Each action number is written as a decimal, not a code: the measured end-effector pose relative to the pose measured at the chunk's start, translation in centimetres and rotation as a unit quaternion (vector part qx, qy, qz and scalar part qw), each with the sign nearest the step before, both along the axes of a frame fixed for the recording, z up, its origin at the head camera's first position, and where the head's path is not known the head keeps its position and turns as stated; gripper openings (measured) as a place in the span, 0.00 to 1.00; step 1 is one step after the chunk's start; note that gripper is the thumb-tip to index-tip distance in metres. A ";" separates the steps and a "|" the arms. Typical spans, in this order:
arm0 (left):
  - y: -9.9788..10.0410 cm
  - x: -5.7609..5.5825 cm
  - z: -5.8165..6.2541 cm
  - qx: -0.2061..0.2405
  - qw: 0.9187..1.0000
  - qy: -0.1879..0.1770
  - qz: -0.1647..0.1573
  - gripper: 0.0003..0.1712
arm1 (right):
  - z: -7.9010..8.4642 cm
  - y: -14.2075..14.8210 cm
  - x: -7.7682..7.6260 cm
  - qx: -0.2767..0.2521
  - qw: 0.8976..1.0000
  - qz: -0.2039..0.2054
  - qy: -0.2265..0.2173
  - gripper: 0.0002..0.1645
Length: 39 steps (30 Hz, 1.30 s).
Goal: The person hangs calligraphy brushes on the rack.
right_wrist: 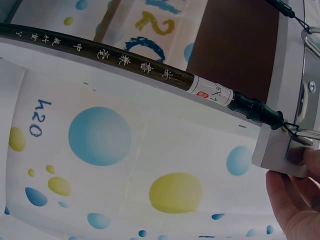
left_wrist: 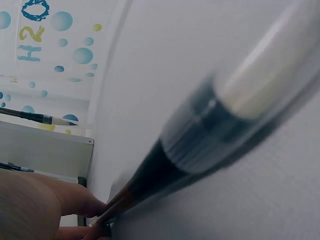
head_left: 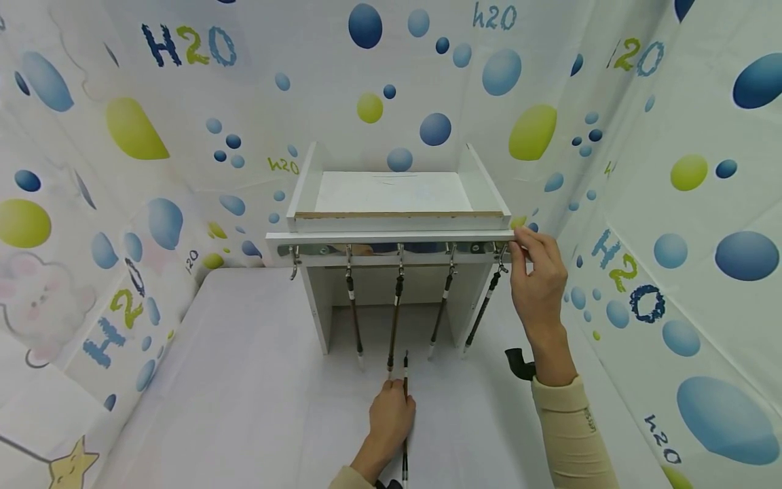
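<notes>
My left hand [head_left: 393, 411] pinches a calligraphy brush [head_left: 406, 370] low over the white surface in front of the rack. In the left wrist view its pale bristles [left_wrist: 270, 65] point back toward the camera, past a dark ferrule, while thumb and finger meet on the handle. My right hand [head_left: 539, 278] grips the right end of the white rack's front board [head_left: 391, 236]. Several brushes hang tips down from the board's metal hooks, among them a middle brush [head_left: 396, 319] just above my left hand. A hanging brush with a lettered handle [right_wrist: 135, 62] fills the right wrist view.
The leftmost hook [head_left: 295, 261] carries no brush. An open white tray [head_left: 394, 193] tops the rack, and side panels [head_left: 316, 309] stand on the white surface [head_left: 244, 380]. Bubble-print sheets [head_left: 690, 251] line the back and sides.
</notes>
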<state>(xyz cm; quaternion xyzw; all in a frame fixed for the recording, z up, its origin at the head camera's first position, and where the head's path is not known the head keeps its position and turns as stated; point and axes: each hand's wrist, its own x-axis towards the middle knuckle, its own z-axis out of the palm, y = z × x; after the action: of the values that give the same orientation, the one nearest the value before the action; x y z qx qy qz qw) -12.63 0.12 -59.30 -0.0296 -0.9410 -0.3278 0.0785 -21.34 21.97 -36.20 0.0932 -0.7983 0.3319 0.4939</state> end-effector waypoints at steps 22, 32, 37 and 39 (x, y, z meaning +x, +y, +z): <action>-0.1 -0.1 0.4 0.054 0.998 -0.004 -0.011 0.12 | -0.1 0.0 -0.1 -0.006 1.000 0.009 0.008 0.17; -0.1 0.1 1.5 0.095 0.995 -0.015 -0.012 0.16 | -0.1 0.0 -0.1 -0.004 1.000 0.007 0.008 0.17; -0.3 0.2 2.1 0.103 0.995 -0.004 -0.016 0.16 | -0.1 0.0 -0.1 -0.005 1.000 0.007 0.007 0.17; -0.3 0.2 2.3 0.102 0.995 0.002 -0.018 0.16 | -0.1 0.0 -0.1 -0.005 1.000 0.007 0.006 0.17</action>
<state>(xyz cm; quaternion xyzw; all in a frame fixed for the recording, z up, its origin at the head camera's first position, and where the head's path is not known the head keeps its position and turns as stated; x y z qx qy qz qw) -12.41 -0.22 -57.05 -0.0387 -0.9017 -0.4237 0.0769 -21.43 21.94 -36.29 0.0980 -0.7932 0.3385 0.4967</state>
